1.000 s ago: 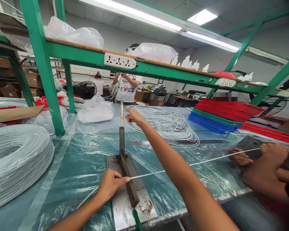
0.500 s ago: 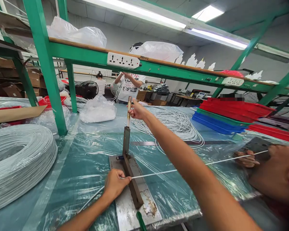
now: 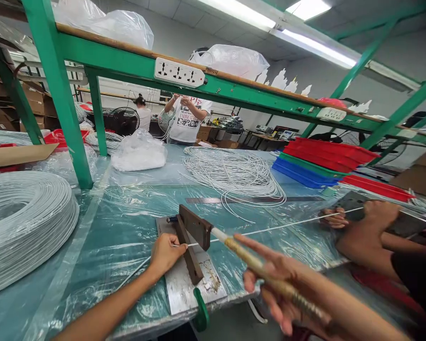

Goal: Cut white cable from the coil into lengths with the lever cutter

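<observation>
A lever cutter (image 3: 195,228) stands on a metal base plate (image 3: 175,299) at the middle of the table. My left hand (image 3: 166,255) pinches a white cable (image 3: 287,226) beside the cutter's lower bar, left of the lowered arm. From there the cable passes under the arm and runs right to a co-worker's hands (image 3: 379,213). My right hand (image 3: 275,279) is on the cutter's long, worn yellowish handle (image 3: 246,255), index finger stretched along it and the other fingers bent below. Motion smears this hand slightly. The arm slants toward me over the cable.
A big cable coil (image 3: 31,227) lies at left, a loose cable heap (image 3: 230,173) behind the cutter. A steel ruler (image 3: 202,200) is near it. Stacked red and blue trays (image 3: 305,170) stand right. A green clamp (image 3: 200,310) grips the front edge. A green shelf (image 3: 128,59) crosses above.
My right hand has swung the cutter's handle from upright down toward me and to the right. My left hand still pinches the cable at the lower bar. The view has shifted slightly.
</observation>
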Action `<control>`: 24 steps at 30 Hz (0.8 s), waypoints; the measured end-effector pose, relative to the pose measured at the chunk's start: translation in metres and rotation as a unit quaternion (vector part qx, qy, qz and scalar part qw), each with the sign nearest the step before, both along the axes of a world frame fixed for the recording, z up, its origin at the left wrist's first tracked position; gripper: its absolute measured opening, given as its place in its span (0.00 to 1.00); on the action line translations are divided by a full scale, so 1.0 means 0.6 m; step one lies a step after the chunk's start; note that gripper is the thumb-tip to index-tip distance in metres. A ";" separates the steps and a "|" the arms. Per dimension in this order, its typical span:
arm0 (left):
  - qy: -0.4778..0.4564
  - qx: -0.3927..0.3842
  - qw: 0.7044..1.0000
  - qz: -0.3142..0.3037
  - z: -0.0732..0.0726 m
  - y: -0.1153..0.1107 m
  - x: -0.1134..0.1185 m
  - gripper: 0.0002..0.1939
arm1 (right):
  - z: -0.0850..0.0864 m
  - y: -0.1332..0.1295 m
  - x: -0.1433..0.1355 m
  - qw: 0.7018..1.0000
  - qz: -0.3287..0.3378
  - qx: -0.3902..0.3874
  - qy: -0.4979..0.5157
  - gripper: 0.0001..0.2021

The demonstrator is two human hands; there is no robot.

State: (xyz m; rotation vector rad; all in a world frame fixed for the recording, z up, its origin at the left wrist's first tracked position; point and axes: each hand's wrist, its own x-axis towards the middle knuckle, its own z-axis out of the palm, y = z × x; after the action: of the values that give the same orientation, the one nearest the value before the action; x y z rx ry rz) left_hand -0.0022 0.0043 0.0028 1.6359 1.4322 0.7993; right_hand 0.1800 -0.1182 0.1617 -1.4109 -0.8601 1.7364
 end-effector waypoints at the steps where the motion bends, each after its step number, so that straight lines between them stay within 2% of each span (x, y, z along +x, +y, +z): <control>1: 0.001 0.002 1.000 0.000 0.000 0.000 0.000 0.17 | -0.014 -0.014 -0.003 1.000 -0.009 -0.018 0.014 0.40; 3: 0.002 0.004 1.000 0.001 0.000 -0.001 0.000 0.16 | -0.035 -0.034 -0.009 0.998 -0.025 -0.043 0.038 0.34; 6: 0.006 0.006 1.000 0.001 0.001 -0.002 0.000 0.16 | -0.052 -0.048 -0.019 0.994 -0.037 -0.099 0.028 0.09; 7: 0.007 0.006 1.000 0.001 0.001 -0.002 0.000 0.16 | -0.056 -0.049 -0.022 0.992 -0.034 -0.120 0.017 0.06; 10: 0.010 0.005 1.000 0.000 0.004 -0.004 0.000 0.16 | -0.073 -0.045 -0.028 0.990 -0.013 -0.140 -0.008 0.14; 15: 0.010 0.006 1.000 0.000 0.009 -0.006 0.000 0.17 | -0.104 -0.037 -0.035 0.996 0.022 -0.081 -0.023 0.18; 20: 0.001 0.004 1.000 0.000 0.009 -0.007 0.000 0.18 | -0.107 -0.044 -0.038 0.997 0.017 -0.056 -0.056 0.24; 24: -0.004 0.009 1.000 0.004 0.004 -0.008 0.000 0.18 | -0.114 -0.048 -0.036 0.998 0.016 -0.041 -0.041 0.21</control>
State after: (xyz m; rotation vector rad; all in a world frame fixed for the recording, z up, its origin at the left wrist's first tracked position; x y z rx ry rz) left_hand -0.0023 -0.0005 0.0054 1.6394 1.4315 0.8243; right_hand 0.1582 -0.1468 0.0934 -1.5398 -0.8690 1.7664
